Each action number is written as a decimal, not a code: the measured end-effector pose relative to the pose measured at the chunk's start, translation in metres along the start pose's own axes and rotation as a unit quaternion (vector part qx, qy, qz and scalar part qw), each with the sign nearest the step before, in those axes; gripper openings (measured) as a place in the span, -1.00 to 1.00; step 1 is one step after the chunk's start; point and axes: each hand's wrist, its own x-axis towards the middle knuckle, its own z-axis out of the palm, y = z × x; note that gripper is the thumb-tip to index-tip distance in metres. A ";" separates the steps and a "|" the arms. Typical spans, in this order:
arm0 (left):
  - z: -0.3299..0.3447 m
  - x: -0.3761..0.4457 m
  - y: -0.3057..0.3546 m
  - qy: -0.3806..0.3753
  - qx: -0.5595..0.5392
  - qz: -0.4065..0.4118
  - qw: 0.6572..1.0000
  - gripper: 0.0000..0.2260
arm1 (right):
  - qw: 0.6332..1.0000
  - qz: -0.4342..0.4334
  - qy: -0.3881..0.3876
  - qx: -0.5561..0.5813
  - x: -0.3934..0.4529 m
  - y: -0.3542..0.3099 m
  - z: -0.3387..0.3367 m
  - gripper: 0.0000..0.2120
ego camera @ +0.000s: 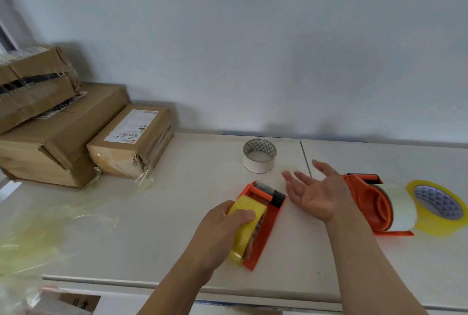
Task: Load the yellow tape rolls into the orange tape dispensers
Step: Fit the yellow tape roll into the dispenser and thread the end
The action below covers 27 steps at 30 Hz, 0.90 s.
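My left hand (222, 228) grips a yellow tape roll (249, 223) that sits in an orange tape dispenser (268, 223) lying on the white table. My right hand (314, 190) hovers palm-up and open just right of that dispenser, holding nothing. A second orange dispenser (367, 198) stands at the right with a pale tape roll (400, 206) mounted on it. A loose yellow tape roll (438, 207) lies right beside it, at the frame's right edge.
A white tape core (259, 155) stands behind the hands on the table (192, 188). Several cardboard boxes (76, 132) are stacked at the back left. Crumpled clear plastic film (43, 233) lies at the front left. A wall rises right behind the table.
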 end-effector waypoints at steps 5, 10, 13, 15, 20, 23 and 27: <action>0.002 0.000 0.002 0.002 -0.004 -0.006 1.000 -0.91 | 0.851 -0.319 0.103 -0.404 -0.014 0.009 -0.012 -0.58; 0.003 -0.001 0.003 0.002 0.003 -0.013 1.000 -0.91 | 0.650 -0.379 -0.015 -0.658 0.003 0.026 -0.018 -0.51; 0.001 -0.003 0.004 -0.009 -0.004 -0.017 1.000 -0.88 | 0.618 -0.404 -0.008 -0.674 0.011 0.028 -0.023 -0.71; -0.001 -0.004 0.003 -0.041 -0.028 -0.019 0.999 -0.86 | 0.574 -0.447 0.025 -0.686 0.017 0.028 -0.023 -0.81; -0.008 -0.005 0.000 -0.071 -0.084 -0.033 0.993 -0.81 | 0.527 -0.489 0.040 -0.695 0.021 0.026 -0.015 -0.81; -0.008 -0.006 0.000 -0.059 -0.081 -0.030 0.995 -0.82 | 0.533 -0.440 -0.004 -0.722 0.018 0.027 -0.021 -0.67; -0.005 -0.005 -0.001 -0.042 -0.063 -0.021 0.997 -0.85 | 0.492 -0.450 0.011 -0.745 0.024 0.033 -0.025 -0.68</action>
